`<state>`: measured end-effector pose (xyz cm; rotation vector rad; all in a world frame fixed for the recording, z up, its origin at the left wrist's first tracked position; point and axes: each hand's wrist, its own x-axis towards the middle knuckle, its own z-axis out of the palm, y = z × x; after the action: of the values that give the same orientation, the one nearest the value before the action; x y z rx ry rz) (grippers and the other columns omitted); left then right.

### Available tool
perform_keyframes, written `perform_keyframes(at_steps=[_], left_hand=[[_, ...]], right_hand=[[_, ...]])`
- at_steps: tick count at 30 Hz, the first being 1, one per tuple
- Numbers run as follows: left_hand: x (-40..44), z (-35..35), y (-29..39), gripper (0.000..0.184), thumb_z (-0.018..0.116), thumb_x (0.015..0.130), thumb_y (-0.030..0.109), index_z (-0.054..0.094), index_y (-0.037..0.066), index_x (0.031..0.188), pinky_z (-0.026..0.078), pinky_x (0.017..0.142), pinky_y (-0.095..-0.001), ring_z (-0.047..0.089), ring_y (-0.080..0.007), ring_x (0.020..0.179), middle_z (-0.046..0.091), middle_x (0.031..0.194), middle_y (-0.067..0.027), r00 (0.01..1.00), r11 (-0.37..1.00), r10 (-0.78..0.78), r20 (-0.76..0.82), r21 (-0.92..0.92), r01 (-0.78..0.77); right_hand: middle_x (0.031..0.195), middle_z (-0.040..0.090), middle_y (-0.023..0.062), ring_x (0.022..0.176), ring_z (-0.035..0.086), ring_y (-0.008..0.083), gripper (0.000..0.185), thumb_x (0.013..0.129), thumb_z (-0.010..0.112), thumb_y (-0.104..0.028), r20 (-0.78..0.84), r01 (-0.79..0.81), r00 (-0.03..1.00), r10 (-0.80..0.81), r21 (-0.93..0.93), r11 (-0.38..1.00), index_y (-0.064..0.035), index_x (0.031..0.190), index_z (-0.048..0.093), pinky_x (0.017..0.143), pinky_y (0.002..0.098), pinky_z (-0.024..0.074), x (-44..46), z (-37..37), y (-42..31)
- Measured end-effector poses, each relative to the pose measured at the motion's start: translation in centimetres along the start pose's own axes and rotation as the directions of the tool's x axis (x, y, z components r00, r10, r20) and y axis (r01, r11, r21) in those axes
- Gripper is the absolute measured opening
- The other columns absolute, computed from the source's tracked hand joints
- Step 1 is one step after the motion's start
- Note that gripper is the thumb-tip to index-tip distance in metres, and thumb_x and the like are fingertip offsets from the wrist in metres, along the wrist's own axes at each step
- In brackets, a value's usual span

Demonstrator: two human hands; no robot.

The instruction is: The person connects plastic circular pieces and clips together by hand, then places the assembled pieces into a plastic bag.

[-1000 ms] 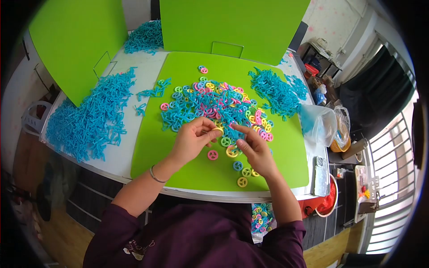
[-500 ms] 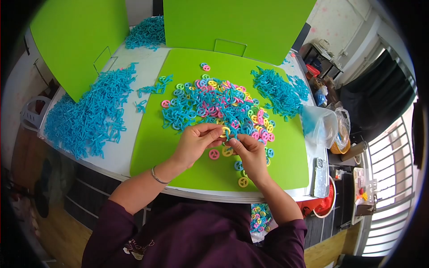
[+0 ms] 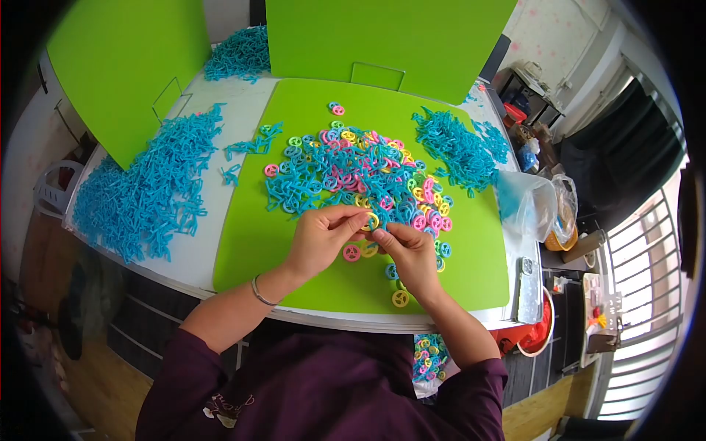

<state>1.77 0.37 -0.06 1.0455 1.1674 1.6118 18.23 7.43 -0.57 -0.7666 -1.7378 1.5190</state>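
Near the front of the pile, my left hand pinches a small yellow toy wheel between thumb and forefinger. My right hand meets it fingertip to fingertip, closed on a blue plastic piece mostly hidden by the fingers. Just beyond both hands spreads a mixed pile of blue pieces and pink, yellow, green and blue wheels. Below my fingers lie a pink wheel and another yellow wheel, partly covered. A blue wheel and a yellow wheel rest beside my right hand.
A green mat covers the table's middle. Heaps of blue pieces lie left, right and far back. Green boards stand behind. A phone and a clear plastic bag are at the right edge.
The fingertips have drawn closer together around the yellow wheel, and less of the blue piece shows. The wheel has turned slightly. The piles look the same.
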Motion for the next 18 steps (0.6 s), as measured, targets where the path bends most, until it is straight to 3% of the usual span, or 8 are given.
perform_keyframes(at_steps=[1, 4, 7, 10, 13, 16, 18], left_hand=[[-0.1, 0.1, -0.1, 0.020, 0.058, 0.093, 0.012, 0.066, -0.002, 0.106, 0.056, 0.073, -0.0231, 0.065, -0.0098, 0.079, 0.068, 0.093, -0.0060, 1.000, 1.000, 0.014, -0.003, 0.023, -0.014], [0.1, -0.3, -0.3, 0.020, 0.060, 0.092, 0.013, 0.067, -0.002, 0.104, 0.056, 0.069, -0.0217, 0.066, -0.0100, 0.078, 0.069, 0.090, -0.0060, 0.999, 0.999, -0.035, -0.016, 0.018, 0.036], [0.2, -0.6, -0.5, 0.020, 0.061, 0.092, 0.012, 0.067, -0.002, 0.105, 0.056, 0.069, -0.0217, 0.065, -0.0095, 0.078, 0.069, 0.090, -0.0059, 0.998, 0.998, -0.062, -0.009, -0.012, 0.062], [0.3, -0.2, -0.8, 0.020, 0.061, 0.092, 0.012, 0.067, -0.002, 0.106, 0.056, 0.070, -0.0217, 0.065, -0.0092, 0.079, 0.068, 0.092, -0.0058, 1.000, 1.000, 0.006, -0.001, -0.013, -0.006], [0.2, -0.2, -0.9, 0.020, 0.057, 0.094, 0.011, 0.065, -0.001, 0.109, 0.056, 0.080, -0.0248, 0.063, -0.0098, 0.088, 0.067, 0.098, -0.0051, 0.999, 1.000, 0.003, 0.046, -0.022, -0.002], [0.2, -0.2, -0.8, 0.023, 0.056, 0.095, 0.014, 0.064, 0.000, 0.112, 0.054, 0.083, -0.0269, 0.061, -0.0123, 0.098, 0.064, 0.109, -0.0049, 0.994, 0.999, 0.034, 0.103, 0.004, -0.035], [0.4, 0.3, -0.3, 0.024, 0.056, 0.095, 0.017, 0.064, 0.002, 0.112, 0.052, 0.081, -0.0265, 0.060, -0.0123, 0.099, 0.063, 0.111, -0.0048, 0.999, 0.997, 0.042, 0.011, -0.059, -0.042]], right_hand=[[0.075, 0.066, 0.0012, 0.067, 0.054, 0.0033, 0.018, 0.088, 0.067, -0.016, -0.003, 0.001, 1.000, -0.001, 0.006, 1.000, 0.0019, 0.092, 0.070, 0.059, 0.0229, 0.0457, -0.1, 0.1, 0.1], [0.072, 0.066, 0.0061, 0.062, 0.057, 0.0090, 0.017, 0.085, 0.070, -0.014, -0.049, 0.089, 0.992, -0.113, -0.346, 0.934, 0.0013, 0.093, 0.070, 0.056, 0.0272, 0.0456, -0.5, 0.0, 0.0], [0.067, 0.062, 0.0108, 0.056, 0.057, 0.0189, 0.017, 0.081, 0.072, -0.010, -0.005, 0.338, 0.910, -0.416, -0.573, 0.747, -0.0004, 0.094, 0.070, 0.052, 0.0322, 0.0448, -0.4, 0.5, -1.1], [0.066, 0.060, 0.0119, 0.055, 0.056, 0.0250, 0.018, 0.078, 0.072, -0.008, -0.001, 0.375, 0.867, -0.498, -0.657, 0.654, -0.0023, 0.095, 0.070, 0.051, 0.0349, 0.0437, -0.5, 0.6, -1.3], [0.064, 0.059, 0.0103, 0.055, 0.055, 0.0232, 0.017, 0.078, 0.072, -0.007, -0.041, 0.359, 0.874, -0.485, -0.618, 0.699, -0.0029, 0.095, 0.069, 0.050, 0.0358, 0.0427, -0.6, 0.6, -1.0], [0.075, 0.063, 0.0103, 0.065, 0.060, 0.0232, 0.017, 0.078, 0.072, -0.006, 0.006, 0.325, 0.903, -0.430, -0.663, 0.674, -0.0035, 0.095, 0.070, 0.055, 0.0339, 0.0459, -0.4, 0.1, -1.0], [0.083, 0.065, 0.0105, 0.073, 0.062, 0.0247, 0.018, 0.077, 0.073, -0.007, 0.042, 0.440, 0.828, -0.559, -0.665, 0.603, -0.0040, 0.095, 0.070, 0.061, 0.0332, 0.0483, -0.1, -0.1, -1.3]])
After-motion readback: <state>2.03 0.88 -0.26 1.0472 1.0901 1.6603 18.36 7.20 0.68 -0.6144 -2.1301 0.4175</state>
